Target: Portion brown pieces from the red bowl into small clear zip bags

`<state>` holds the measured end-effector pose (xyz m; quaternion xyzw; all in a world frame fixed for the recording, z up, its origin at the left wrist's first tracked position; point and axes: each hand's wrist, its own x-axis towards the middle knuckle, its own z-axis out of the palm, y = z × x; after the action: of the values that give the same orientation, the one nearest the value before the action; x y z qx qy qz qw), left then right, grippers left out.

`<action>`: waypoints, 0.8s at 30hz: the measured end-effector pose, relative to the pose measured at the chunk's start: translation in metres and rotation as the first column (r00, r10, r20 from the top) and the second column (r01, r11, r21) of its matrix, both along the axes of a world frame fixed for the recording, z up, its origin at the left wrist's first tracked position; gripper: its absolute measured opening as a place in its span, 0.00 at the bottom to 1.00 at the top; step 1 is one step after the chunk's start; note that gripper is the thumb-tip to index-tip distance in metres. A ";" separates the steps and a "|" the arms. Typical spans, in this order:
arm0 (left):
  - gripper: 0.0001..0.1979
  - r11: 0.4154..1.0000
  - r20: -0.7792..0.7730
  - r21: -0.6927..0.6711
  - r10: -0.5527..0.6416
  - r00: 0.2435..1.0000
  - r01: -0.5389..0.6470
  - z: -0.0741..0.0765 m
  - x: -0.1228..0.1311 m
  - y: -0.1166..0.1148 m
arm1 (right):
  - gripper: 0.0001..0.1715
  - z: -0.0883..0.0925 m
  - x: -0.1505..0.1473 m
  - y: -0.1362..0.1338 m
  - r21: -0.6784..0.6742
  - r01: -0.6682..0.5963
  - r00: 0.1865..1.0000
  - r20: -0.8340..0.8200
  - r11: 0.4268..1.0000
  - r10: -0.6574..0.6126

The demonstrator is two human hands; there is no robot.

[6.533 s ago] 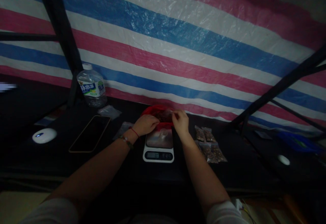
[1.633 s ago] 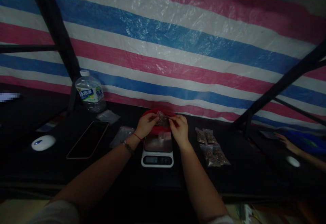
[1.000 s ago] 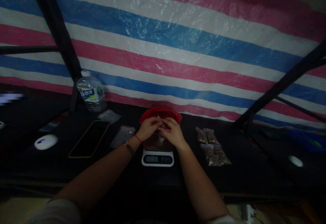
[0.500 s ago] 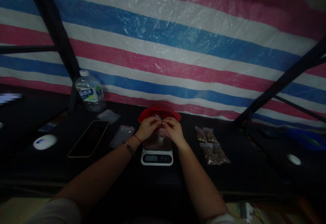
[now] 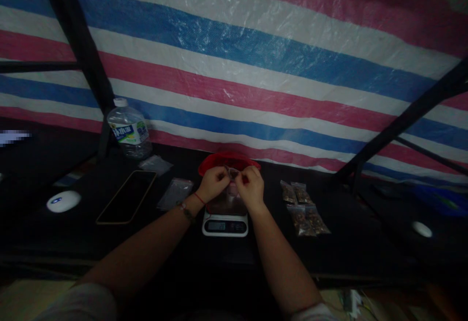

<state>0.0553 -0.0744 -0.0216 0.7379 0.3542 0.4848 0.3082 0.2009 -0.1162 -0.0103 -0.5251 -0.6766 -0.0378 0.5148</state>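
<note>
Over a white digital kitchen scale (image 5: 225,226), my left hand (image 5: 214,182) and my right hand (image 5: 250,186) pinch the two sides of a small clear zip bag (image 5: 233,171). The fingers of both hands are closed on its upper edge. What the bag holds is too dark to make out. Just behind my hands sits a red plastic bag (image 5: 212,161). A stack of flat clear zip bags (image 5: 176,193) lies left of the scale. Several filled zip bags (image 5: 302,219) with brown bits inside lie to the right.
Left on the black table (image 5: 351,255) are a phone (image 5: 127,198), a white mouse (image 5: 64,201), a clear plastic bottle (image 5: 130,133) and another clear bag (image 5: 155,164). Dark metal posts (image 5: 86,53) flank a striped tarp (image 5: 241,77). A white oval object (image 5: 422,229) lies far right.
My fingertips have moved slightly apart, and more of the small zip bag shows between them. The things on the table stay where they were.
</note>
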 end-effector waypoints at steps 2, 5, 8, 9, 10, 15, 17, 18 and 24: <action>0.07 0.998 -0.015 0.036 0.052 0.999 -0.052 0.001 -0.001 0.001 | 0.09 0.002 0.003 0.001 0.026 0.015 0.999 -0.042 1.000 -0.014; 0.07 0.986 0.053 0.145 0.070 0.996 -0.077 0.005 -0.003 0.004 | 0.08 0.002 0.008 0.005 0.006 -0.102 0.983 -0.153 0.995 0.101; 0.09 0.981 0.115 0.187 0.032 0.993 -0.053 0.009 -0.007 0.007 | 0.09 -0.004 0.013 0.014 -0.068 -0.205 0.929 -0.329 0.976 0.172; 0.10 0.983 0.123 0.177 0.024 0.992 -0.045 0.011 -0.008 0.007 | 0.10 -0.008 0.015 0.017 -0.105 -0.230 0.903 -0.394 0.968 0.172; 0.10 0.985 0.128 0.167 0.015 0.992 -0.036 0.011 -0.010 0.008 | 0.13 -0.012 0.016 0.021 -0.143 -0.257 0.872 -0.460 0.956 0.166; 0.11 0.990 0.116 0.131 -0.065 0.991 0.049 0.012 -0.015 0.006 | 0.23 -0.023 0.020 0.027 -0.250 -0.519 0.591 -0.796 0.817 0.131; 0.11 0.990 0.080 0.123 -0.081 0.993 0.071 0.012 -0.017 0.006 | 0.24 -0.020 0.021 0.024 -0.247 -0.654 0.461 -0.879 0.715 0.118; 0.10 0.989 0.056 0.128 -0.075 0.996 0.067 0.012 -0.018 0.007 | 0.24 -0.018 0.022 0.022 -0.239 -0.707 0.415 -0.902 0.666 0.116; 0.09 0.916 -0.082 0.362 0.217 0.973 -0.174 0.011 -0.035 0.025 | 0.21 -0.013 0.029 0.020 -0.180 -0.769 0.313 -0.943 0.613 0.116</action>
<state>0.0201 -0.0497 -0.0106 0.7699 0.3516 0.5233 0.0990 0.2299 -0.0964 -0.0234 -0.3742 -0.4114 0.6092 0.5653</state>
